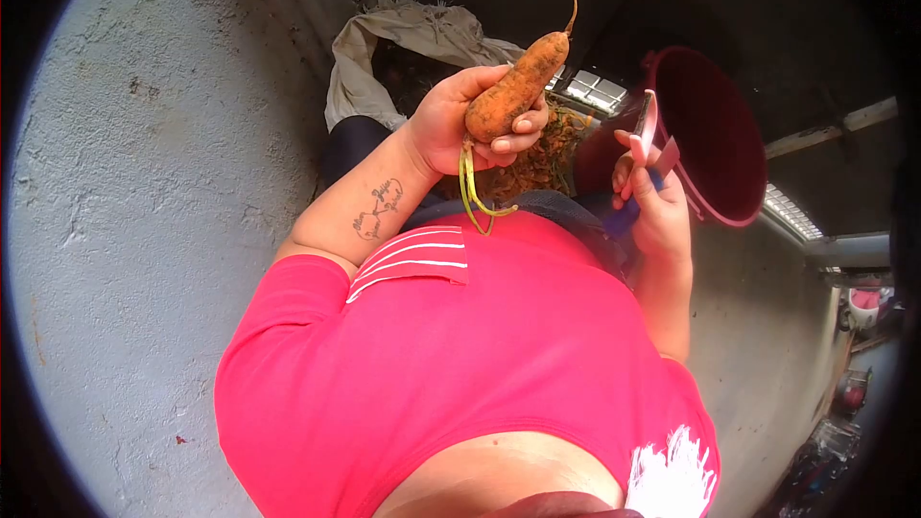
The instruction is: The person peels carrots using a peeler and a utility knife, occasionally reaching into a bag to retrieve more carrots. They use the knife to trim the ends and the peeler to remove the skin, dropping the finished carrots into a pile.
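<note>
My left hand (470, 120) is closed around a dirt-covered carrot (518, 86). The carrot tilts up to the right, its thin root pointing away and its green stems (468, 187) hanging toward my shirt. On the right, my right hand (660, 206) grips what looks like a peeler (646, 125), with pink upper parts and a blue handle. The peeler is raised in front of the bucket, apart from the carrot. My fingers partly cover its handle.
A maroon bucket (734, 201) stands behind my right hand. Beyond my left hand lies an open whitish sack (353, 72), with orange-brown pieces (556, 158) near it. A rough grey-blue wall (144, 230) runs along my left side.
</note>
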Demonstrator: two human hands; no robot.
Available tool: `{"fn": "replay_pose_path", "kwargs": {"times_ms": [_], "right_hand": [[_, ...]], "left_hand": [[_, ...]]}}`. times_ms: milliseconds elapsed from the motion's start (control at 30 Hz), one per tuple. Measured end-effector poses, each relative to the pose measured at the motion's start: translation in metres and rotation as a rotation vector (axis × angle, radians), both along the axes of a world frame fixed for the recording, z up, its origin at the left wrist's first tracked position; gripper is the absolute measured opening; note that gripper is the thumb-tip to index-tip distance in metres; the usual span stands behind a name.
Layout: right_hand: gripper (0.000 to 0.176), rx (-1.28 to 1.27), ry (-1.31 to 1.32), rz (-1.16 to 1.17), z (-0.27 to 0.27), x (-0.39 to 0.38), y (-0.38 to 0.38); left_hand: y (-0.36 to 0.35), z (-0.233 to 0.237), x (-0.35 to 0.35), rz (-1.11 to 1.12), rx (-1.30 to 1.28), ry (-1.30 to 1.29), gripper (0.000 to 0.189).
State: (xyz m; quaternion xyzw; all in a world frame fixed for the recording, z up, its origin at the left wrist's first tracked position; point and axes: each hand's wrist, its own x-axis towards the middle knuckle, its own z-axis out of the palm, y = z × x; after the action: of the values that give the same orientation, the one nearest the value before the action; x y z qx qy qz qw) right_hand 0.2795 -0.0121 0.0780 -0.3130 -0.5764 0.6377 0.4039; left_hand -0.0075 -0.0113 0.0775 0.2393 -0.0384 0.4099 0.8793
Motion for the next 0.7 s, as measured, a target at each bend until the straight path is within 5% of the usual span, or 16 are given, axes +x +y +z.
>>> {"fn": "replay_pose_path", "kwargs": {"times_ms": [133, 233, 333, 367, 467, 633, 700], "right_hand": [[0.046, 0.016, 0.018, -0.041, 0.003, -0.008, 0.001], [0.041, 0.337, -0.044, -0.088, -0.011, 0.001, 0.013], [0.019, 0.83, -0.029, -0.557, -0.016, -0.002, 0.031], [0.019, 1.247, -0.47, -0.602, 0.003, 0.004, 0.041], [0.023, 0.696, -1.644, -0.168, 0.006, 0.009, 0.051], [0.03, 0.694, -0.795, -0.07, 0.001, -0.001, 0.05], [0.027, 0.609, -0.725, 0.015, 0.003, -0.014, 0.048]], "left_hand": [[0.0, -0.001, 0.0, -0.008, 0.012, -0.01, 0.04], [-0.002, 0.002, -0.001, 0.093, 0.028, 0.053, 0.04], [0.007, -0.001, -0.006, 0.32, 0.08, 0.236, 0.037], [0.013, -0.003, -0.011, 0.433, 0.132, 0.428, 0.034], [0.036, -0.02, -0.023, 0.612, 0.139, 1.074, 0.033], [0.028, -0.039, -0.019, 0.485, -0.115, 0.615, 0.037], [0.025, -0.052, -0.017, 0.343, -0.108, 0.52, 0.039]]}}
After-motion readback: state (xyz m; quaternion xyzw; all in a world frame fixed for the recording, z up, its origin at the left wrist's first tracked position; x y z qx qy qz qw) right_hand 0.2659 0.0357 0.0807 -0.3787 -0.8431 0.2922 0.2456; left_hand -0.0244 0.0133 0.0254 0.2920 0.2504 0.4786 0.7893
